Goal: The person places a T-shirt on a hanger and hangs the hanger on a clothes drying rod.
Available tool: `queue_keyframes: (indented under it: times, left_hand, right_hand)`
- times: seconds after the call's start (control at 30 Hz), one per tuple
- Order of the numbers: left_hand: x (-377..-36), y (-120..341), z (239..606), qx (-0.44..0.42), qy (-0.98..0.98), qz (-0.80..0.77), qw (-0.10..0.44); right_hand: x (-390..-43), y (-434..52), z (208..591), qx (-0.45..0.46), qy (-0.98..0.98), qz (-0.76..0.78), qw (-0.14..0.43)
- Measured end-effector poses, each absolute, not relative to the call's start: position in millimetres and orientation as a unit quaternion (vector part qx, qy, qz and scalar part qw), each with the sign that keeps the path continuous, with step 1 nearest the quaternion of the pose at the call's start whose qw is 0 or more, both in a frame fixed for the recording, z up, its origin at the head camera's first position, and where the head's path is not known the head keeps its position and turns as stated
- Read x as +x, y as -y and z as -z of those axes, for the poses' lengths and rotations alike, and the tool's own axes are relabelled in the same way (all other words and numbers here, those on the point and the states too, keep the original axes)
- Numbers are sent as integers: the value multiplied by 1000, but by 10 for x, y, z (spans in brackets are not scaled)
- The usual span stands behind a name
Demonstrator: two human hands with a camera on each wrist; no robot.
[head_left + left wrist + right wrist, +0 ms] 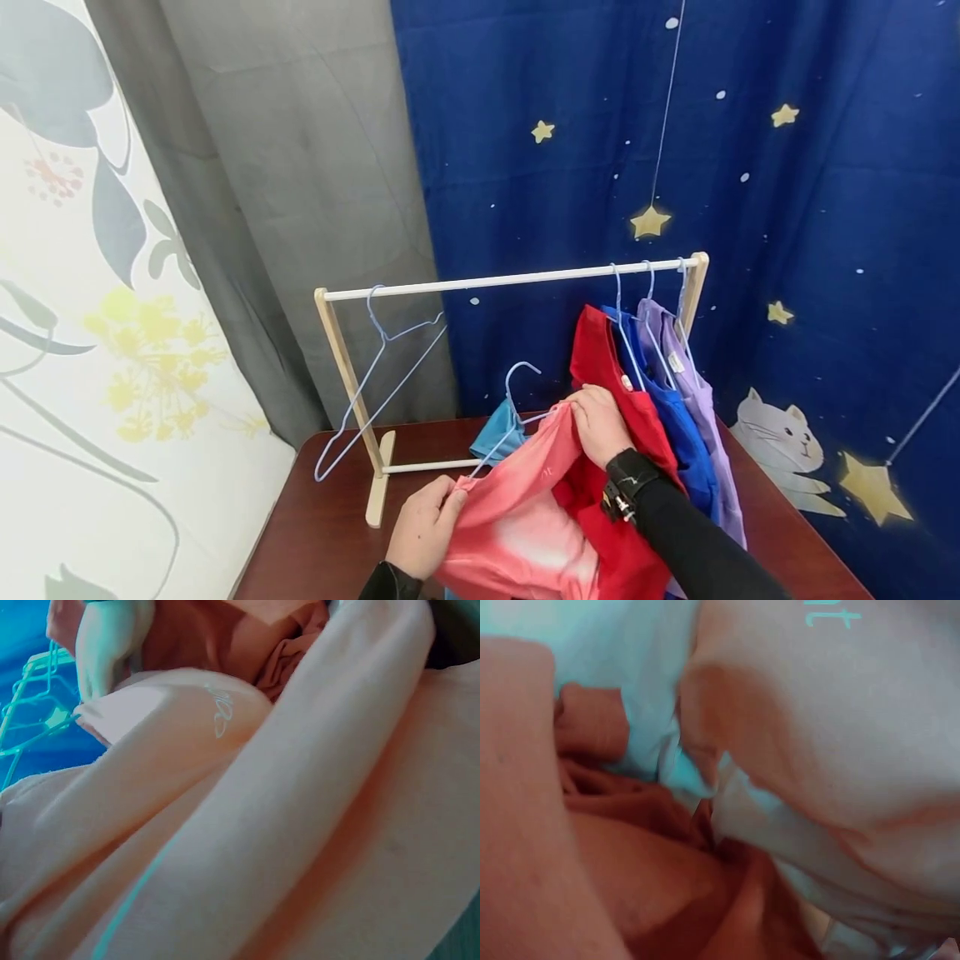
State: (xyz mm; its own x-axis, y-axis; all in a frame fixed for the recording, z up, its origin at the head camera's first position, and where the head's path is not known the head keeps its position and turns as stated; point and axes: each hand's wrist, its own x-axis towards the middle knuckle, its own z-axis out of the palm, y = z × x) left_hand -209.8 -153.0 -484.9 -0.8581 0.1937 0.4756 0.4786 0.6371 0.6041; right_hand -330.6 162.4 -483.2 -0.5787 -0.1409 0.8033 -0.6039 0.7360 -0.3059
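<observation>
A coral-pink shirt [517, 508] hangs between my two hands in the head view. Its upper edge is drawn over a light-blue clothes hanger [511, 385], whose hook sticks up above the cloth. My left hand [423, 527] pinches the edge by the hanger's left end, thumb on top. On the other side my right hand [600, 425] grips the shirt near the hanger's right arm; its fingertips are partly hidden. Small lettering shows on the shirt [225, 787] in the left wrist view. The same shirt [840, 727] fills much of the right wrist view.
A rack with a white rail [510, 280] stands on the dark red table [315, 533]. A bare hanger [375, 358] hangs at its left. Red [596, 350], blue [686, 433] and lilac [705, 417] garments hang at its right. Teal cloth [491, 433] shows behind the shirt.
</observation>
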Motion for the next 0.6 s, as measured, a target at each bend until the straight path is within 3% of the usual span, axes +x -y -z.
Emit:
queue_keyframes:
  times: [0.27, 0.6]
  left_hand:
    - [-2133, 1598, 4794, -157, 892, 404, 128]
    - [-2069, 1470, 4711, -182, 857, 475, 81]
  right_hand:
    - [-3345, -1756, 4894, 179, 836, -325, 405]
    - [-3237, -1537, 4773, 130, 852, -401, 311]
